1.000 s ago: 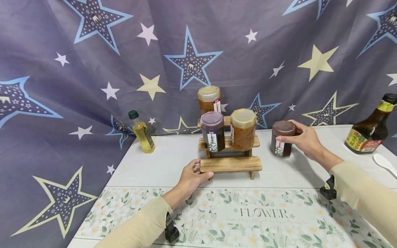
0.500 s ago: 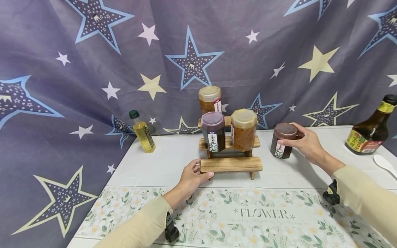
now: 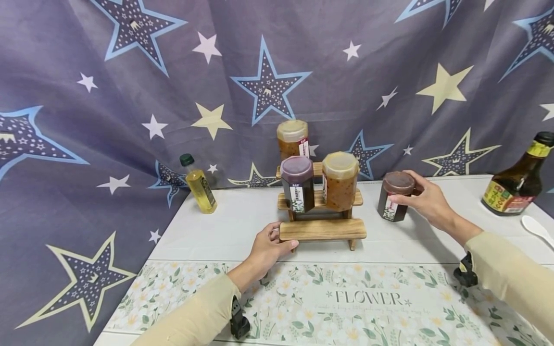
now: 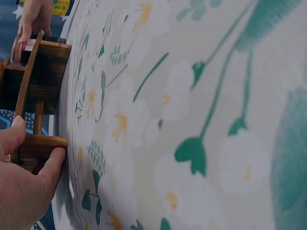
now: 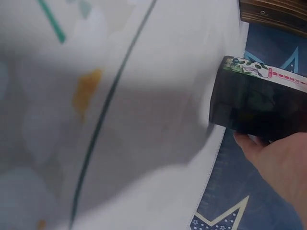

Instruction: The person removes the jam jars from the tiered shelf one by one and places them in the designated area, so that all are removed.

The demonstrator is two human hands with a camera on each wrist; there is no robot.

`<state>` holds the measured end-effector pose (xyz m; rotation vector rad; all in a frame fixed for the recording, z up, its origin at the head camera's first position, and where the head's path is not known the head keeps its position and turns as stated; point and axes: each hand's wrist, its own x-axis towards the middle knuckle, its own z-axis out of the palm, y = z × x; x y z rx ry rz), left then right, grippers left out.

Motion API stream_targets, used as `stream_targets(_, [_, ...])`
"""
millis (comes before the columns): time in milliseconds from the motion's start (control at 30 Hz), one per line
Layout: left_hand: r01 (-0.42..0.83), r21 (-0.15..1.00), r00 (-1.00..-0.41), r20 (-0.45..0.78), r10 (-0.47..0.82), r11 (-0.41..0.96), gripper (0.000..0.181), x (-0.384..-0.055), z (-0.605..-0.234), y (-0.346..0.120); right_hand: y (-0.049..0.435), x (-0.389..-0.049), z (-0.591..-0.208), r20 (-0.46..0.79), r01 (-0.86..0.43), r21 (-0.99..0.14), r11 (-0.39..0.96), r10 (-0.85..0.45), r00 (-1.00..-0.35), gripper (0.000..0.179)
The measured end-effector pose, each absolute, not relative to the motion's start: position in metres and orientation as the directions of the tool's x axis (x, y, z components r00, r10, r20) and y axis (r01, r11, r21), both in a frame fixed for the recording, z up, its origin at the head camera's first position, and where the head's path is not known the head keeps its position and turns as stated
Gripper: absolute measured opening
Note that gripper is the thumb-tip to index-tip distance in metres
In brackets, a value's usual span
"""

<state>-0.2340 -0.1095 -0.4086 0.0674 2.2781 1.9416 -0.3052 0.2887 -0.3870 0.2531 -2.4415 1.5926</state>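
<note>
My left hand grips the left end of a three-step wooden rack at its lowest shelf. In the left wrist view, thumb and fingers pinch the rack's end from both sides. To the right of the rack, my right hand holds a dark jam jar with a brown lid, thumb in front and fingers around the far side. That jar is upright, low over the white table; its labelled side shows in the right wrist view. A purple-lidded jar and an amber jar share the middle shelf.
Another amber jar stands on the top shelf, partly hidden. A small oil bottle is at the left, a brown sauce bottle and white spoon at the right. A star-patterned curtain hangs behind the table.
The right hand and its jar have shifted slightly toward me, with a small change in the jar's tilt, then stayed nearly still. The left hand and rack have not moved.
</note>
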Motion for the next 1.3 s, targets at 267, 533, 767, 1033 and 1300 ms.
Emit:
stream_targets(267, [-0.061, 0.986, -0.987, -0.083, 0.140, 0.155, 0.073, -0.235, -0.408, -0.110, 0.298, -0.309, -0.351, 0.134, -0.166, -0.880, 0.445, -0.102, -0.986, 0.089])
stream_targets(533, [-0.058, 0.986, -0.988, -0.079, 0.134, 0.158, 0.073, -0.235, -0.409, -0.110, 0.296, -0.310, -0.304, 0.136, -0.145, -0.906, 0.397, -0.052, -0.989, 0.091])
stream_targets(767, [-0.069, 0.985, -0.988, -0.090, 0.127, 0.159, 0.074, -0.235, -0.408, -0.110, 0.280, -0.312, -0.279, 0.177, -0.188, -0.891, 0.414, -0.063, -0.982, 0.089])
stream_targets(1033, [-0.067, 0.985, -0.988, -0.087, 0.126, 0.157, 0.074, -0.235, -0.409, -0.111, 0.248, -0.316, -0.257, 0.225, -0.256, -0.871, 0.419, -0.124, -0.967, 0.084])
stream_targets(1300, [-0.058, 0.985, -0.989, -0.079, 0.128, 0.164, 0.072, -0.235, -0.409, -0.110, 0.218, -0.319, -0.237, 0.260, -0.310, -0.893, 0.327, -0.188, -0.947, 0.080])
